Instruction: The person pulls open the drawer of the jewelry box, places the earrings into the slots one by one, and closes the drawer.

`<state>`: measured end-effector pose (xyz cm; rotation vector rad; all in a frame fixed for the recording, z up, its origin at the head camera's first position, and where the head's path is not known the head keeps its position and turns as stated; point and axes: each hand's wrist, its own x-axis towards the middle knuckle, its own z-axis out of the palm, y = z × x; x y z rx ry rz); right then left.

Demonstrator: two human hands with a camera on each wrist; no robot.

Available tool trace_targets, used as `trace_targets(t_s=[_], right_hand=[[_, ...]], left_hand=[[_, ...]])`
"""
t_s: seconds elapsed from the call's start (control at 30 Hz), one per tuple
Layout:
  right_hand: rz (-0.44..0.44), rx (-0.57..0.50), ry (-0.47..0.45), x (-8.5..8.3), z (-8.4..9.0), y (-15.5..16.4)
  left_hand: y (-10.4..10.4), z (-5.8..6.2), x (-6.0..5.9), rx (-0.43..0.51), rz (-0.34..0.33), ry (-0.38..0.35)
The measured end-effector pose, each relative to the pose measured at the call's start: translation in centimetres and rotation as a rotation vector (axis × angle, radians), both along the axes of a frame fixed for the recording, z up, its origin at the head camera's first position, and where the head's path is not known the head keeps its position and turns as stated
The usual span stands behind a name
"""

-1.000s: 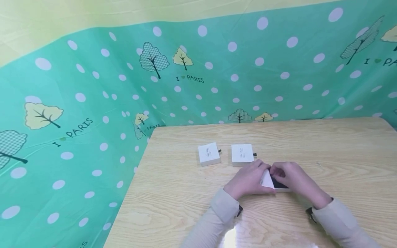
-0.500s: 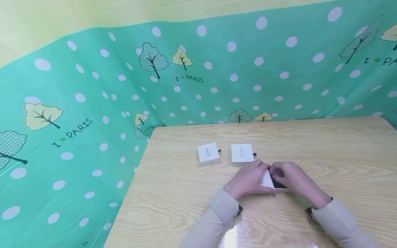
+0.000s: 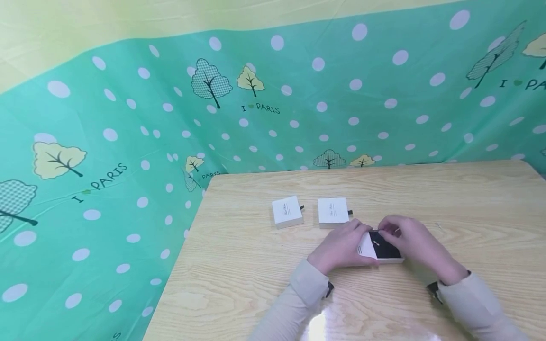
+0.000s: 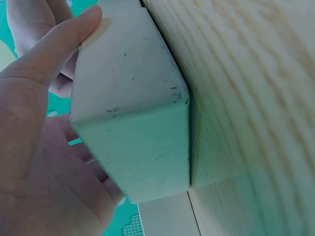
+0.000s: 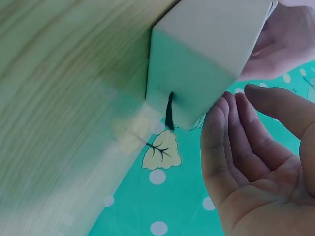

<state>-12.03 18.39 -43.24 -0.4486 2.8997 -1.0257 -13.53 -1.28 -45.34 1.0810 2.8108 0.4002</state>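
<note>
Clearly you were mid-opening: your left hand point(image 3: 341, 247) gripped the small white sliding box point(image 3: 368, 246) while your right hand point(image 3: 411, 242), fingers relaxed beside its exposed black drawer point(image 3: 384, 248), needed a pinch next.

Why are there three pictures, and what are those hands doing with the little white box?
A person wears three cameras: one on the head looking down, one on each wrist. On the wooden table sit two closed white boxes. The left hand holds a third one, the drawer box, in its grip; the left wrist picture shows its thumb on the box's side. The drawer is slid partly out, dark inside. The right hand is at the drawer end, and in its wrist picture it looks open beside the box's little black pull tab.
</note>
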Motion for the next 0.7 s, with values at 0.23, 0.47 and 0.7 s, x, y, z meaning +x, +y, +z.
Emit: trace_targets(t_s=[0.23,0.47,0.7], right_hand=[[-0.028,0.022,0.051,-0.1,-0.3,1.3],[-0.033,-0.003,0.024,0.1,-0.4,2.3],[-0.040,0.035,-0.069,0.3,-0.8,3.3]], left_hand=[[0.1,0.0,-0.1,-0.005,0.002,-0.002],[0.2,0.1,-0.1,-0.013,0.013,-0.016],[0.1,0.2,0.0,-0.015,0.021,-0.032]])
